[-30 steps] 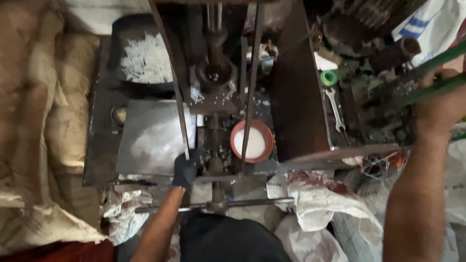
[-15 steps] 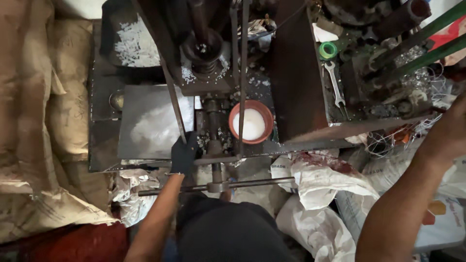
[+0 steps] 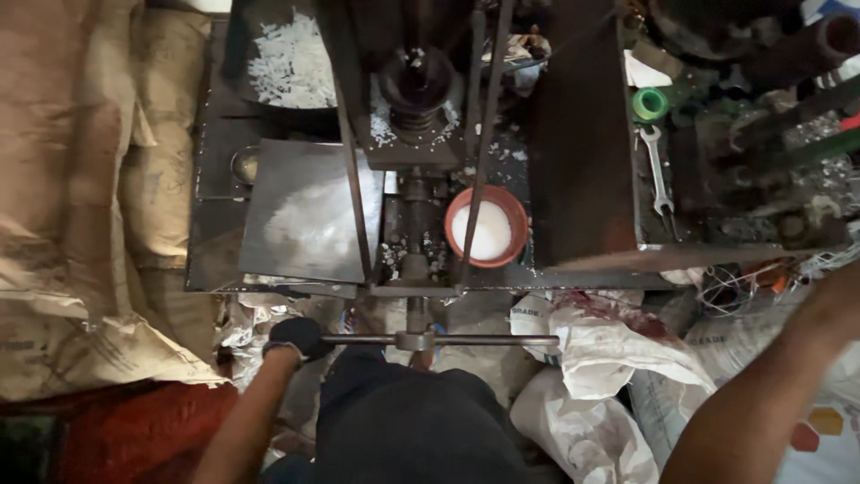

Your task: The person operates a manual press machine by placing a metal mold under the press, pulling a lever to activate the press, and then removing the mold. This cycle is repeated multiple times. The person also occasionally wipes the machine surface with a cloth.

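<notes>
a dark, grimy metal press surface (image 3: 296,215) fills the view, with tan sacks heaped at the left and white bags near right. my left hand (image 3: 296,339), in a black glove, is closed around the left end of the horizontal steel crank bar (image 3: 448,341) at the near edge. my right hand runs off the right edge, so i cannot tell its state. just beyond the bar, a round orange bowl of white powder (image 3: 488,229) sits beside the central screw shaft (image 3: 414,224). a silver spanner (image 3: 658,170) lies far right, below a green tape roll (image 3: 649,104).
</notes>
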